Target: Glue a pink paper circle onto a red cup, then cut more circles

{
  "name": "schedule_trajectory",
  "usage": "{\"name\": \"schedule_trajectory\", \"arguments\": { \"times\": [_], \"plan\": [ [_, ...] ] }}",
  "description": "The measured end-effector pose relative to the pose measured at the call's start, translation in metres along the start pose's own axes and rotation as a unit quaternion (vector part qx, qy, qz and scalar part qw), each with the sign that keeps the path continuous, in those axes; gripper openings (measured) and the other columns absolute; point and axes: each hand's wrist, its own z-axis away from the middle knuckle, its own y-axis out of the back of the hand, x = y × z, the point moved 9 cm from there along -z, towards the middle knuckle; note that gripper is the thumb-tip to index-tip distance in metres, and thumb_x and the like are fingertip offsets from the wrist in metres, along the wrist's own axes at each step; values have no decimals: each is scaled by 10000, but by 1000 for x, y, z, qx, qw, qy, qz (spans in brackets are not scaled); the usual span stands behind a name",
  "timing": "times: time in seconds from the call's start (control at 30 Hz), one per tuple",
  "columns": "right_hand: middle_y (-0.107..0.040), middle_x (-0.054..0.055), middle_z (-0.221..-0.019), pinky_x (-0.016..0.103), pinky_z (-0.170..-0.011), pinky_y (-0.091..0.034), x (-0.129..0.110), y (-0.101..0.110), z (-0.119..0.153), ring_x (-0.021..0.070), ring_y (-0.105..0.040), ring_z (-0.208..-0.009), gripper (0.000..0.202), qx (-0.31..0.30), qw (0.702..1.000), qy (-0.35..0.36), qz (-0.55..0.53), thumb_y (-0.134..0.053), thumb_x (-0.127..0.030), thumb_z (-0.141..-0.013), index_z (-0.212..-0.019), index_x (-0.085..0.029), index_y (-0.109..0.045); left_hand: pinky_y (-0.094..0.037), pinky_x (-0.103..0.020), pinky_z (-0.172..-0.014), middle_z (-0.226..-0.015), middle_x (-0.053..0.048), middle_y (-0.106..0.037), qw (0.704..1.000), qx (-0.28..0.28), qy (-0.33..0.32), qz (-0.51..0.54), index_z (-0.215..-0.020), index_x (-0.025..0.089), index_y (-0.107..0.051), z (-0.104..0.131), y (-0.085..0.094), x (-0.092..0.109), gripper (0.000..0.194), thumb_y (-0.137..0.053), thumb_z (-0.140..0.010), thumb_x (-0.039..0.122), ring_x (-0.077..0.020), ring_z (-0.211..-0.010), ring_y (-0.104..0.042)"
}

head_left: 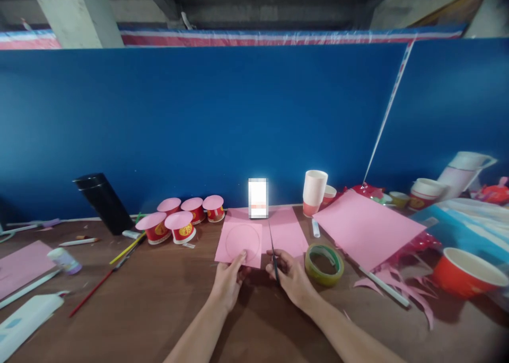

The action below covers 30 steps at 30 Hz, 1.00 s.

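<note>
My left hand pinches the lower edge of a pink paper square with a circle drawn on it, thumb on top. Just right of that square, my right hand is closed on dark scissors, whose narrow blades point away from me. Beneath and behind lies more pink paper flat on the table. The fingers under the held square are partly hidden. A roll of tape lies close beside my right hand.
Red cups with pink paper tops stand left of centre, near a black bottle. Stacked white cups, a large pink sheet, paper scraps and an orange-red cup are on the right.
</note>
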Motion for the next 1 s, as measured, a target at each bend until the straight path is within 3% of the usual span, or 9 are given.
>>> {"name": "schedule_trajectory", "arguments": {
  "times": [0.2, 0.4, 0.63, 1.0],
  "plan": [
    [-549, 12, -731, 239, -605, -437, -4, -9, 5, 134, -521, -684, 414, -44, 999, 4, 27, -615, -381, -739, -1088, -169, -547, -507, -182, -490, -728, -22, -636, 1000, -3, 0, 3, -817, 121, -614, 3, -3, 3, 280, -750, -585, 197, -94, -577, -582],
    [-566, 8, -738, 222, -561, -418, -1, -14, 8, 118, -516, -641, 432, -60, 997, -39, 19, -571, -442, -761, -1105, -183, -534, -508, -187, -496, -751, -32, -641, 1000, 1, -9, 1, -813, 116, -623, 1, 0, 2, 282, -755, -579, 202, -105, -606, -591],
    [-566, 6, -738, 213, -583, -412, -6, -20, 8, 106, -501, -645, 369, -95, 995, -17, 20, -557, -403, -790, -1086, -183, -535, -513, -196, -493, -761, -58, -645, 1000, 6, -14, -16, -830, 99, -623, 0, 1, 0, 307, -754, -586, 232, -110, -587, -594],
    [-555, 10, -741, 206, -570, -399, 5, -19, 7, 103, -493, -632, 320, -101, 994, -14, 42, -556, -401, -792, -1009, -165, -547, -518, -225, -525, -785, -63, -638, 1000, 3, -18, -25, -870, 109, -613, 0, -1, -2, 357, -753, -581, 265, -129, -632, -597]
  ]
}}
